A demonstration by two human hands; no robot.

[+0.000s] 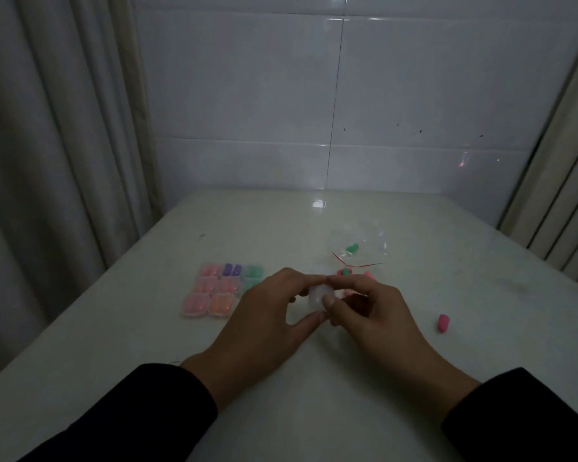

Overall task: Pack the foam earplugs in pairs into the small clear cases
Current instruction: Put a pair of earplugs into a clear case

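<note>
Pinching one small clear case (319, 296) between left hand (267, 315) and right hand (371, 315) above the counter (314, 411), seemingly to work its lid, beside filled cases (221, 293).

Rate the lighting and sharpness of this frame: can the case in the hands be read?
Head view: dim and underexposed, colours muted; glare spot on the glossy white table; wide-angle bend at the curtains; the small clear plastic case between left hand and right hand is soft, its contents unreadable.
</note>
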